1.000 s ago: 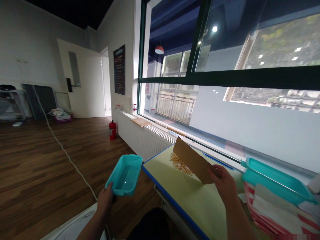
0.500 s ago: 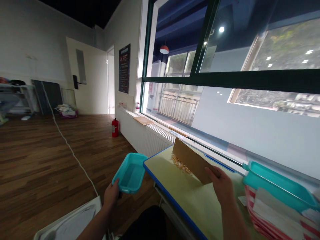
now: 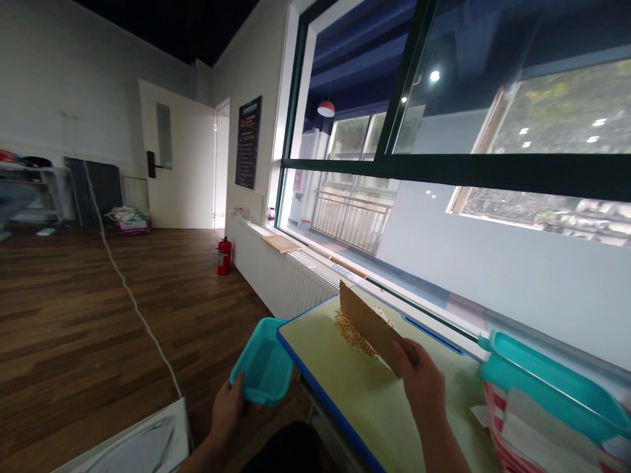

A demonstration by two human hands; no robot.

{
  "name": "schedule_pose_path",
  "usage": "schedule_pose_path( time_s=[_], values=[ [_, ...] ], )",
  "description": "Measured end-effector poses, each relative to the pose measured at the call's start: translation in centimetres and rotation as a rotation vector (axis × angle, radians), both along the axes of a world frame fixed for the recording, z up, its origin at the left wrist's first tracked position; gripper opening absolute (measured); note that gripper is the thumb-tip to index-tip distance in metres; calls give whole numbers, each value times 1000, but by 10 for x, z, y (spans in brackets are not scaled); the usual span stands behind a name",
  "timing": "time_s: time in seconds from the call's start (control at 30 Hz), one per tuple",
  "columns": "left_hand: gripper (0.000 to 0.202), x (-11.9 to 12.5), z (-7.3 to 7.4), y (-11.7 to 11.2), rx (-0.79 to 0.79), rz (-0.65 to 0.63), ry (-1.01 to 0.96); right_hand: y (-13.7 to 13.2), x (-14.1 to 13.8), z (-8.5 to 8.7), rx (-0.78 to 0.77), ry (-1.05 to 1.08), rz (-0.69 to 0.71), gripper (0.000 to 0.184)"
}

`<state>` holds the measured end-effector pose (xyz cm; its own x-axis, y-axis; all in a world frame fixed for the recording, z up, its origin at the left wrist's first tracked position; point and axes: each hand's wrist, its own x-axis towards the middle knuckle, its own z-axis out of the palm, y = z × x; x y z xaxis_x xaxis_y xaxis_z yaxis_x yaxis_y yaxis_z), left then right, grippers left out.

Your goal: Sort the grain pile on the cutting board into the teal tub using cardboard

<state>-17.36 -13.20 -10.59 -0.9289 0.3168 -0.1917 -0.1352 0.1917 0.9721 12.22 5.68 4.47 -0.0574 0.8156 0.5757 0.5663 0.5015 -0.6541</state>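
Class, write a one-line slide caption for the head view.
Right hand holds cardboard beside grains on the table; left hand holds teal tub at its edge.

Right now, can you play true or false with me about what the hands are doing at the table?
1. The left hand holds a teal tub just off the edge of the table. True.
2. The right hand holds a metal spoon. False: it grips a piece of cardboard that stands on its edge on the table.
3. A pile of grains lies on the table right against the cardboard. True.
4. The teal tub is heaped full of grains. False: no grains show inside it.
5. The fire extinguisher on the floor is green. False: it is red.
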Motion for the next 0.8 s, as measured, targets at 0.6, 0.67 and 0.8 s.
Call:
schedule_pose_path(
  time_s=[0.6,0.67,0.8],
  values=[
    [27,-14,-6,-7,72,-53,-111,3,-2,-3,6,-119,58,50],
    [25,-15,-7,-9,68,-49,-103,4,-4,-4,11,-103,78,50],
    [23,-15,-8,-12,59,-45,-96,5,-6,-2,17,-111,94,48]
  ],
)
